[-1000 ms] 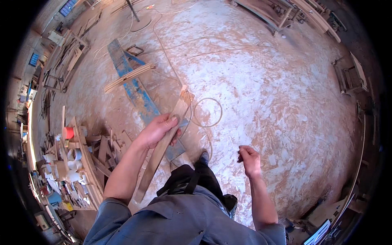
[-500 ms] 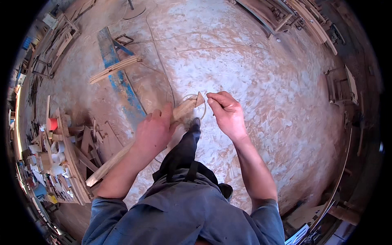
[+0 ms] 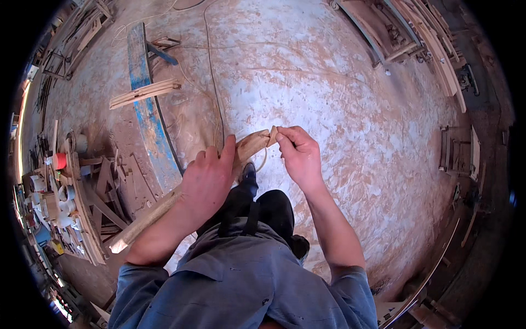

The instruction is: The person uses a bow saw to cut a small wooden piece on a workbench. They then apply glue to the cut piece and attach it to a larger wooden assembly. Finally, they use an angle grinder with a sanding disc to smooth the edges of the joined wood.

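Left hand (image 3: 208, 183) clamped around wooden slat (image 3: 253, 147), index finger extended; slat slants in front of torso, over left forearm side. Right hand (image 3: 302, 156) pinches small wedge-shaped wood piece (image 3: 273, 135) at slat's far end. Progress: wedge brought up to the end, dark notch visible between; joined or loose, can't tell. Other slats (image 3: 145, 94) lie across blue-painted bench (image 3: 155, 142).

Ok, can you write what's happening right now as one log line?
left hand: holding wooden bar | right hand: pinching its far tip | nearby: wooden strips lying across blue-painted plank
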A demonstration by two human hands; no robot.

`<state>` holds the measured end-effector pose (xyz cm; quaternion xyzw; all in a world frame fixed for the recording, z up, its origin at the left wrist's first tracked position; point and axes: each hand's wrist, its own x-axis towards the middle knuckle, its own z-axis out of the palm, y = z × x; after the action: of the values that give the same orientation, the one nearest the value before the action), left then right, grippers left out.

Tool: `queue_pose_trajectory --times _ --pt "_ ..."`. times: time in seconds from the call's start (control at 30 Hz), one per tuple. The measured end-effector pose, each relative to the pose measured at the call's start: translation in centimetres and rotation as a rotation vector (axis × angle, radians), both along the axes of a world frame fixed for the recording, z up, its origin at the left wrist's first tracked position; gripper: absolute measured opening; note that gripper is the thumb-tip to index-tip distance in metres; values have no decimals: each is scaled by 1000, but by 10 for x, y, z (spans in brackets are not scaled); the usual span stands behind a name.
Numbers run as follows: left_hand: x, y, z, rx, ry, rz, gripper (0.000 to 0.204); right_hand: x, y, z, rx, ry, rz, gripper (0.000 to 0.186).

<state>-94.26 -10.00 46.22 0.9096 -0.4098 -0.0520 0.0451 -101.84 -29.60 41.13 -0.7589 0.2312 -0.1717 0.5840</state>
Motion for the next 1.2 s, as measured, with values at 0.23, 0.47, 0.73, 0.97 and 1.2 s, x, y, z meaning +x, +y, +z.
queue_pose_trajectory --times 0.23,0.47,0.73,0.97,1.2 --pt "7 -15 26 -97 -6 134 67 31 -39 36 -198 -41 380 38" --pt "-34 -5 57 -57 15 340 65 48 -48 62 -413 -102 843 49" --pt "-94 1 70 -20 -4 525 64 40 -33 77 -467 -183 1049 48" --pt "-125 -5 57 11 25 580 62 24 -33 78 -602 -136 1132 50" --pt "-130 -17 30 -105 196 573 61 10 -42 73 -750 3 1113 54"
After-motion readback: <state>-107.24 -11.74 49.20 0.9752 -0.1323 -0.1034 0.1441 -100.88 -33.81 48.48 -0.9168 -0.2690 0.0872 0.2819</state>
